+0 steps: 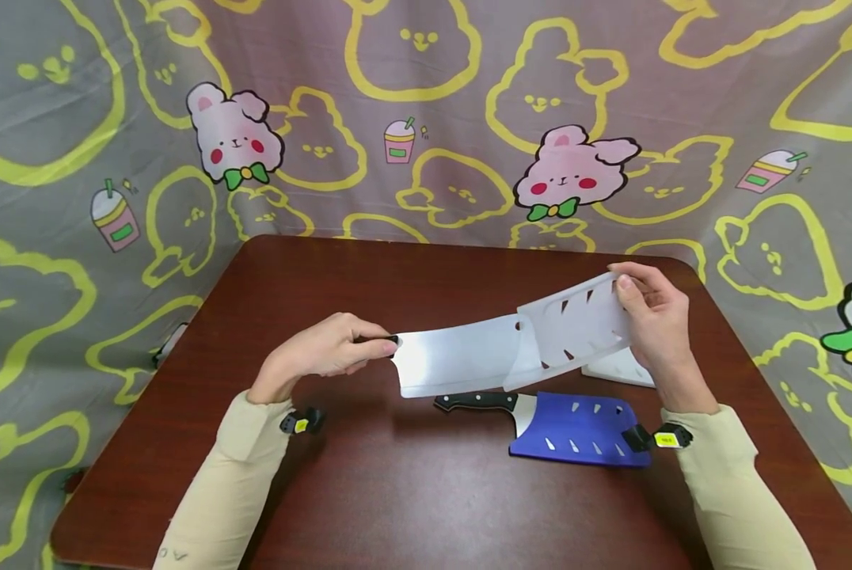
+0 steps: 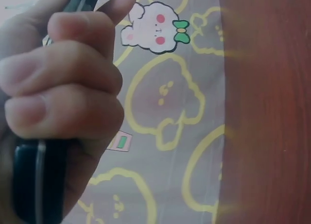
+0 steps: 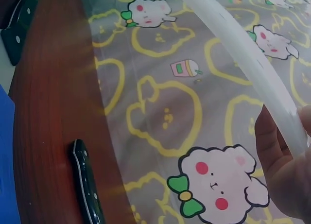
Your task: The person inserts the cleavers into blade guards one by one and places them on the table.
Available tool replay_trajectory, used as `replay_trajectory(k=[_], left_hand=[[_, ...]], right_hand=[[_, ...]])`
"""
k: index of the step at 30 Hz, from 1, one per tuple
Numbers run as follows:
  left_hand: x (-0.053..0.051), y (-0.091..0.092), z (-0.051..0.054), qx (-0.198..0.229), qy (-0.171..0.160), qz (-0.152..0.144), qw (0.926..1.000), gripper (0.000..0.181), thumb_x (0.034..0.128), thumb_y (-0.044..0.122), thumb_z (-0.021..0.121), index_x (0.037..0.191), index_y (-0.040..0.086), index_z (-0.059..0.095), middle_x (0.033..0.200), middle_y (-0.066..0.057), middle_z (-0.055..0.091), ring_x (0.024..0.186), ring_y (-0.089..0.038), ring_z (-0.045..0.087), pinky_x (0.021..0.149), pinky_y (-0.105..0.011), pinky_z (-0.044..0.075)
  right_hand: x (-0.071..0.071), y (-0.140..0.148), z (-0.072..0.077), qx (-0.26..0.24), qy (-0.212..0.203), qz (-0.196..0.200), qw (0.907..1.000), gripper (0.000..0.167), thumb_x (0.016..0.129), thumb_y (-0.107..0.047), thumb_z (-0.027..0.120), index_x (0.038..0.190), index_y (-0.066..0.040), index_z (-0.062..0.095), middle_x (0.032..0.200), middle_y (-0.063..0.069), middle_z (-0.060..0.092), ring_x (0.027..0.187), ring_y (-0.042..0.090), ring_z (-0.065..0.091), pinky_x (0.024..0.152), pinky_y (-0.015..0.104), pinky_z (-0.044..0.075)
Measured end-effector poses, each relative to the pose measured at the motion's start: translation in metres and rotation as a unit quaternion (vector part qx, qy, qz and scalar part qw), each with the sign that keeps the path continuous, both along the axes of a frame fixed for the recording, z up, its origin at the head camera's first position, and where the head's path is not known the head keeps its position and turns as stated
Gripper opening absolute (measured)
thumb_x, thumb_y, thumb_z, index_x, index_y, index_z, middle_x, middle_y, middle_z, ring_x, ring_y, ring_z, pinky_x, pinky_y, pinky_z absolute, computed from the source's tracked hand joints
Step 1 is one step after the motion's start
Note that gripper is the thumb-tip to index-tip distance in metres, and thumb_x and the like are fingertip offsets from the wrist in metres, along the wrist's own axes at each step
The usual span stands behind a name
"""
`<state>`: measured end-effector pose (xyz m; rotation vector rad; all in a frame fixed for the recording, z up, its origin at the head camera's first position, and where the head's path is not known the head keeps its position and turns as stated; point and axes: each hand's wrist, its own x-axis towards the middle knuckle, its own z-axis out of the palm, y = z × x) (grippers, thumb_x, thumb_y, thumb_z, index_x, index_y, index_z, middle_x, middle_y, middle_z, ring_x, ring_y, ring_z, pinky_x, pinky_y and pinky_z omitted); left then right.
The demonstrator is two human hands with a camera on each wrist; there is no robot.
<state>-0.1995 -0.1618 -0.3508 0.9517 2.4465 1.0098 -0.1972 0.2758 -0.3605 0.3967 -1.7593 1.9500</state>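
Observation:
In the head view my left hand [image 1: 336, 346] grips a cleaver [image 1: 462, 356] by its black handle, its broad shiny blade pointing right above the table. The left wrist view shows the fingers curled round the black handle [image 2: 41, 180]. My right hand [image 1: 654, 313] pinches the far end of a translucent white blade cover [image 1: 576, 324] with slanted slots. The cover's mouth overlaps the end of the blade, and it tilts upward to the right. In the right wrist view the white cover [image 3: 248, 63] appears edge-on between thumb and fingers.
Below the held cleaver, another cleaver with a black handle [image 1: 477, 401] lies in a blue slotted cover [image 1: 576, 427]. A white flat object [image 1: 621, 366] lies partly hidden behind the right hand. Another black handle [image 3: 87, 185] shows in the right wrist view. A patterned curtain [image 1: 454, 119] surrounds the brown table [image 1: 397, 491].

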Motion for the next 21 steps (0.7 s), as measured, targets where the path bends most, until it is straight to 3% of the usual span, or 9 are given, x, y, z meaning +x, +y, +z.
replay_trajectory(k=[6,15,21], left_hand=[[-0.003,0.005,-0.005,-0.011,0.035,-0.007,0.9993,0.02,0.0991,0.037,0.058,0.084,0.026,0.065,0.051,0.008,0.042,0.045,-0.007,0.041,0.049,-0.024,0.037],[-0.002,0.006,-0.007,-0.008,0.041,-0.022,0.9989,0.027,0.1015,0.032,0.054,0.078,0.021,0.06,0.052,0.008,0.039,0.046,-0.006,0.039,0.052,-0.024,0.037],[-0.001,0.028,-0.009,-0.007,0.043,-0.021,0.9988,0.034,0.103,0.037,0.049,0.075,0.018,0.055,0.053,0.008,0.04,0.046,-0.006,0.04,0.053,-0.024,0.037]], right_hand=[[0.003,-0.002,-0.003,0.006,-0.026,-0.023,0.9994,0.025,0.097,-0.003,0.057,0.117,0.01,0.063,0.093,-0.001,0.07,0.08,0.009,0.062,0.067,0.02,0.05],[0.008,-0.002,-0.008,0.002,-0.053,-0.01,0.9986,0.024,0.097,-0.008,0.058,0.117,0.005,0.064,0.094,-0.003,0.069,0.081,0.007,0.062,0.066,0.017,0.051],[0.012,-0.021,-0.02,0.013,-0.066,0.008,0.9977,0.022,0.1,-0.01,0.054,0.116,0.002,0.062,0.092,-0.006,0.067,0.081,0.004,0.06,0.064,0.018,0.048]])
